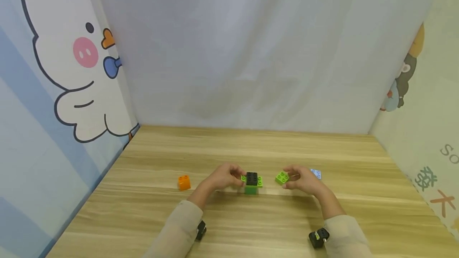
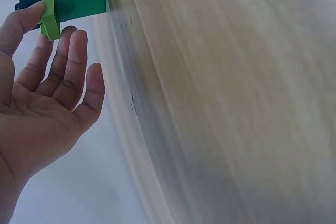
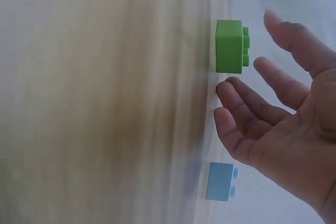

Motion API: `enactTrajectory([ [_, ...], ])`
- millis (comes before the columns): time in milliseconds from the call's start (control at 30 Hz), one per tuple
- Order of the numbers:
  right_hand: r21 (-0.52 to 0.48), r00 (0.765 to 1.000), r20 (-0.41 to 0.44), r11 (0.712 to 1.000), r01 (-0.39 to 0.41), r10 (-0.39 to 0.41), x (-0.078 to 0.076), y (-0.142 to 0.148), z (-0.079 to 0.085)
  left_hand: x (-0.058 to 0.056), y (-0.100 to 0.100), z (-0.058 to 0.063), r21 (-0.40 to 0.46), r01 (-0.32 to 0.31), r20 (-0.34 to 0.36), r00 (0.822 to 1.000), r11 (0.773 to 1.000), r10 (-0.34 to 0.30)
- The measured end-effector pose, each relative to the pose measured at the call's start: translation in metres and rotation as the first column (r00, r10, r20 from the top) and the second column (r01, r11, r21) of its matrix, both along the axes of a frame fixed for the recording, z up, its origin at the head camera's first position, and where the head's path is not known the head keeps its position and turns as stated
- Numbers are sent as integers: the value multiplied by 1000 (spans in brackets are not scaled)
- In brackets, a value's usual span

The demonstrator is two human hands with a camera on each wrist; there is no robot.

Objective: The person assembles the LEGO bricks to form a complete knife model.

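A small stack stands mid-table: a green brick (image 1: pixel 251 190) at the bottom, a longer lime plate (image 1: pixel 259 183) across it and a black brick (image 1: pixel 252 176) on top. My left hand (image 1: pixel 224 176) pinches the left end of the lime plate, thumb near side and fingers beyond, as the left wrist view shows. To the right lies a lime brick (image 1: pixel 282 178), studs up. My right hand (image 1: pixel 303 179) is beside it with thumb and fingers spread; in the right wrist view the fingertips (image 3: pixel 260 64) are close to the lime brick, not closed round it.
An orange brick (image 1: pixel 184 183) with a curved side sits left of my left hand. Behind my right hand is a light blue brick (image 1: pixel 316 173), partly covered by it. A pale curtain (image 1: pixel 251 51) hangs along the table's far edge, with printed panels on both sides.
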State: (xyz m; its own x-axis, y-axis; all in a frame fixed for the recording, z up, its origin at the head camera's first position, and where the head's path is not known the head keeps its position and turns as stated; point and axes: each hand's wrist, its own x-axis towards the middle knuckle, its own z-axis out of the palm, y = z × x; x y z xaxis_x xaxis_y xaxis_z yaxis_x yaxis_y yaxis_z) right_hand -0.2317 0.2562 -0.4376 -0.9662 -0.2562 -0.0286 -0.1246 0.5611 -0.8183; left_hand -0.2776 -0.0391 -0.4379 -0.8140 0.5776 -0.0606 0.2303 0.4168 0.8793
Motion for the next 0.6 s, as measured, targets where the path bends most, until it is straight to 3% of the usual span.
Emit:
enactTrajectory([
  [333,15,997,51,999,52,-53,-8,0,-5,-2,0,-2,10,6,8,1000,1000,-6],
  [600,47,996,46,996,73,-75,-11,-2,-9,-2,0,-3,16,7,11,1000,1000,-7],
])
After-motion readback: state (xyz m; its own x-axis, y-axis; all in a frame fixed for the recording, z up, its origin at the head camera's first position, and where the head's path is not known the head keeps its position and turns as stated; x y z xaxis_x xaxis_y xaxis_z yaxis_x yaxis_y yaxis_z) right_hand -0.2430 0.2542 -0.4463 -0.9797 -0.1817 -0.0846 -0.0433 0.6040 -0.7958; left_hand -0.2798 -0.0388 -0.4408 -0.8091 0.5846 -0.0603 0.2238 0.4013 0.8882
